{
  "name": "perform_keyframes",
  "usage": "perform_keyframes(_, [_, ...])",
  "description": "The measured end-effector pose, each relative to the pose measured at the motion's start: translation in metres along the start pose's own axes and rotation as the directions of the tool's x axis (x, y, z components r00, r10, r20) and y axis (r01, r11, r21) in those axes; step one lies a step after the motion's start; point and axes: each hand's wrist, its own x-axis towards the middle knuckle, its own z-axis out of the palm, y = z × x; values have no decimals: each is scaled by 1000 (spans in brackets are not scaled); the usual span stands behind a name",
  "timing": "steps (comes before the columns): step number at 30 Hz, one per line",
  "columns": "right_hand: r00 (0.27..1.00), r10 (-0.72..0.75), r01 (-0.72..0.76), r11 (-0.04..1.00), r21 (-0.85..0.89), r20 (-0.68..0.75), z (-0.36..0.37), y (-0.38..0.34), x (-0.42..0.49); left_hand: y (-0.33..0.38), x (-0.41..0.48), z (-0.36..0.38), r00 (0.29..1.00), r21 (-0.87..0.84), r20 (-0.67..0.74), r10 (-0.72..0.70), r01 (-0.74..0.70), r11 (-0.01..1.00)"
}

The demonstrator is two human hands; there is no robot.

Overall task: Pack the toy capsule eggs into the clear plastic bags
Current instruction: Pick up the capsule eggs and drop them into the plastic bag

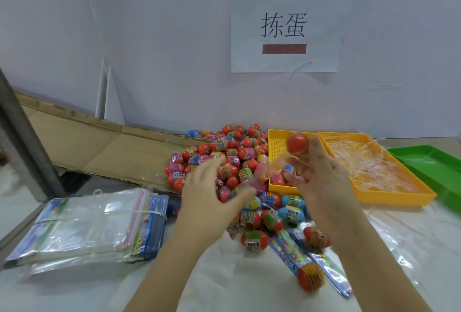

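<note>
A big pile of toy capsule eggs (224, 157), mostly red with some blue and pink, lies in the middle of the table. My right hand (321, 187) is raised over the pile's right side and holds a red egg (296, 142) at its fingertips, with a blurred wisp of clear film just under the egg. My left hand (212, 194) hovers over the pile with fingers spread and holds nothing that I can make out. A banded stack of clear plastic bags (94, 224) lies at the left. One red egg (311, 280) sits by a printed bag strip (287, 249) in front.
A small yellow tray (277, 147) stands behind my right hand. A larger yellow tray (389, 194) holding clear strips and a green tray (434, 162) are at the right. Flattened cardboard (99, 147) leans at the back left, beside a metal post (22, 137).
</note>
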Motion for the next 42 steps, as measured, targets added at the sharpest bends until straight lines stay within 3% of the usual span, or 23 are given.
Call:
perform_keyframes(1, [998, 41, -41, 999, -4, -43, -2, 1, 1, -5, 1, 6, 993, 165, 116, -6, -14, 986])
perform_keyframes(3, [993, 117, -116, 993, 33, -25, -1, 2, 1, -6, 1, 16, 982, 319, 185, 41, -100, 943])
perform_keyframes(7, [991, 107, -113, 991, 69, 78, 5, -2, -4, -4, -2, 16, 947, 250, -110, 302, -267, 931])
perform_keyframes(10, [955, 21, -33, 999, 33, 297, 8, -12, -13, -7, -3, 11, 816, 383, -379, 437, -291, 877])
perform_keyframes(13, [906, 88, -93, 996, -8, 414, 15, -16, -23, -12, -2, 1, 644, 526, -574, 506, -183, 830])
perform_keyframes(22, [846, 418, -471, 876, 100, 331, 18, -8, -20, -10, -5, 1, 419, 594, -675, 607, -179, 784])
perform_keyframes(25, [844, 414, -485, 860, 157, 342, 18, -2, -15, -7, -6, -3, 444, 596, -596, 669, -313, 739])
perform_keyframes(27, [885, 400, -445, 878, 179, 238, 16, 2, -11, -5, -8, -3, 450, 574, -502, 738, -465, 674])
perform_keyframes(30, [938, 328, -345, 912, 221, 108, 12, 4, -8, 4, -9, -6, 469, 533, -396, 789, -582, 614])
perform_keyframes(32, [974, 215, -225, 943, 245, 67, 7, 0, -5, 5, -5, -10, 581, 490, -255, 773, -611, 622])
perform_keyframes(33, [987, 150, -157, 958, 239, 48, 4, -3, -5, 4, -4, -15, 670, 421, -195, 717, -603, 678])
perform_keyframes(34, [996, 87, -92, 971, 223, 31, 1, -6, -3, 3, -4, -21, 774, 286, -139, 618, -566, 773])
perform_keyframes(36, [1000, -2, -3, 980, 199, 29, -5, -12, -1, 8, -6, -37, 935, -219, 12, 355, -344, 913])
perform_keyframes(38, [994, -54, 36, 984, 174, 97, -8, -15, 0, 15, -2, -45, 986, -664, 77, 151, -62, 745])
perform_keyframes(39, [988, -70, 52, 989, 136, 138, -8, -16, 0, 17, 3, -45, 997, -758, 74, 36, 33, 651])
perform_keyframes(40, [981, -81, 67, 994, 84, 177, -7, -16, -1, 22, 7, -43, 992, -785, 92, -83, 124, 607])
perform_keyframes(42, [963, -77, 76, 997, 15, 258, -3, -15, -4, 30, 11, -36, 952, -778, 260, -159, 304, 549])
